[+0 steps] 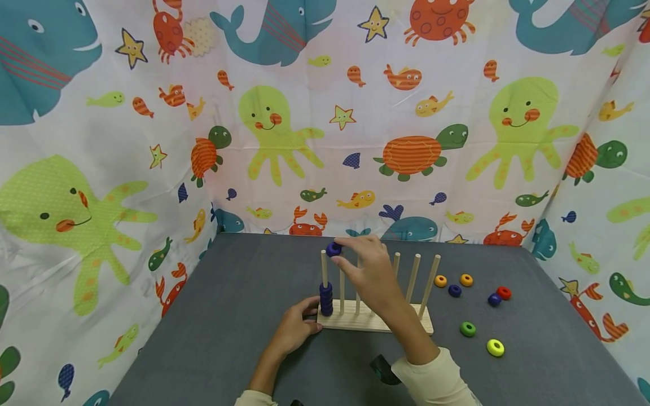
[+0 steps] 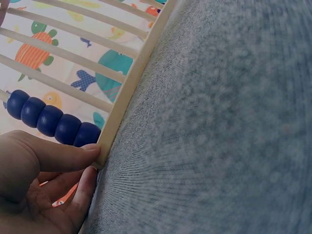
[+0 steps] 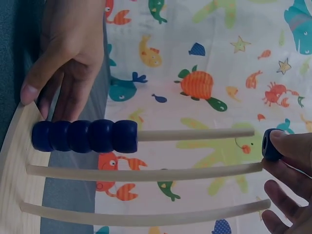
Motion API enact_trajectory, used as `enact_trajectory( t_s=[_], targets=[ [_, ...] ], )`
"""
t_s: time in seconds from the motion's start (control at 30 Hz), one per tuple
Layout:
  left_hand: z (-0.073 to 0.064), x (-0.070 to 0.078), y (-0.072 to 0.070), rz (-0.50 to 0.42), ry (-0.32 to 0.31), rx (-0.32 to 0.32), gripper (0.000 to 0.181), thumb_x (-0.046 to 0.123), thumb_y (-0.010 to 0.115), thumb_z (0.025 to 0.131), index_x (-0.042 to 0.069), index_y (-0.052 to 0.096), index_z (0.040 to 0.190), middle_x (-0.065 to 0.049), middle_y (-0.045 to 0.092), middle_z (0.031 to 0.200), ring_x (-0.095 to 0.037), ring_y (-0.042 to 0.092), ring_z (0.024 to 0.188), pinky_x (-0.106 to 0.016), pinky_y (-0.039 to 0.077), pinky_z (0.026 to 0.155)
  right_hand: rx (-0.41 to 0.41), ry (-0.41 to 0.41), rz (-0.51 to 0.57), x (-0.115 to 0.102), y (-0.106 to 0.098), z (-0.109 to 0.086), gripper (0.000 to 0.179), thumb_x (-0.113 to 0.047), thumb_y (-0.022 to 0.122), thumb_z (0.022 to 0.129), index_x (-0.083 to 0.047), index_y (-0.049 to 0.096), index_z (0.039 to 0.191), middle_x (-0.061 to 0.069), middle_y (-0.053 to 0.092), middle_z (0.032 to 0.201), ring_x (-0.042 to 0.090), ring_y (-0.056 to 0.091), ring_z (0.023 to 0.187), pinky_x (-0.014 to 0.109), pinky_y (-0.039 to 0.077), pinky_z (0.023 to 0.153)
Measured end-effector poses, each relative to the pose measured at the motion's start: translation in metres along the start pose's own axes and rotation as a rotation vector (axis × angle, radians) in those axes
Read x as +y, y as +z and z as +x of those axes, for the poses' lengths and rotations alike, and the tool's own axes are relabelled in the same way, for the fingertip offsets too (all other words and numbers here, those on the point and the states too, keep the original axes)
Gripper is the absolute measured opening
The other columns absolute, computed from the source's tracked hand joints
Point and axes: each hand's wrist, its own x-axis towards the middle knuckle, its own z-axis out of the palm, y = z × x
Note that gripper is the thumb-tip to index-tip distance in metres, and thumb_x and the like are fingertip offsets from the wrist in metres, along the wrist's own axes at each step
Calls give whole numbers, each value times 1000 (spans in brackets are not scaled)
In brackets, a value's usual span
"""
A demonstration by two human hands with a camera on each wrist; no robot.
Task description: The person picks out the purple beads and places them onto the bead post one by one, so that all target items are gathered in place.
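Note:
A wooden peg stand with a pale base (image 1: 350, 321) and several upright pegs is on the grey table. Several dark blue beads (image 1: 326, 299) are stacked on its leftmost peg (image 1: 325, 269), whose upper part is bare. My right hand (image 1: 373, 276) pinches one more blue bead (image 3: 272, 145) between thumb and finger. That bead is just past the tip of the leftmost peg, apart from it in the right wrist view. Low at the stand's left end, my left hand (image 1: 295, 330) pinches the base's edge (image 2: 103, 151), thumb on top and a finger beneath.
Right of the stand lie loose beads: an orange bead (image 1: 440, 281), another orange bead (image 1: 466, 279), a blue bead (image 1: 454, 291), a second blue bead (image 1: 494, 300) touching a red bead (image 1: 504, 292), a green bead (image 1: 468, 329) and a yellow bead (image 1: 495, 348). A sea-animal curtain (image 1: 304, 141) hangs behind.

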Motion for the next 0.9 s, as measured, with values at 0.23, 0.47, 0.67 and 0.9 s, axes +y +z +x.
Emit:
enact_trajectory(
  t_s=[0.23, 0.47, 0.67, 0.9],
  targets=[
    [0, 1, 0, -2, 2, -5, 65, -5, 75, 88, 4, 58, 150, -26, 66, 137, -38, 72, 116, -40, 63, 92, -20, -2, 13, -2, 9, 3, 36, -16, 80, 95, -12, 75, 131, 6, 75, 129, 28, 59, 117, 63, 44, 110],
    [1, 0, 0, 10, 13, 3, 65, -7, 75, 87, 2, 58, 149, -27, 65, 138, -40, 70, 118, -42, 63, 93, -16, 6, 19, -2, 16, 5, 38, -16, 82, 94, -12, 75, 131, 8, 75, 130, 30, 59, 118, 60, 48, 105],
    [1, -1, 1, 30, 12, 1, 64, -5, 75, 88, 5, 59, 149, -25, 66, 138, -38, 70, 119, -41, 62, 94, -26, 13, 12, -2, 17, 5, 40, -18, 82, 94, -13, 74, 133, 7, 74, 132, 30, 59, 120, 59, 49, 104],
    [2, -3, 1, 28, 10, -2, 65, -5, 74, 88, 5, 58, 150, -26, 66, 137, -37, 72, 115, -42, 63, 94, 35, -37, 36, -1, 10, 2, 38, -14, 84, 92, -10, 76, 129, 7, 75, 129, 30, 60, 120, 58, 51, 103]
  ],
)
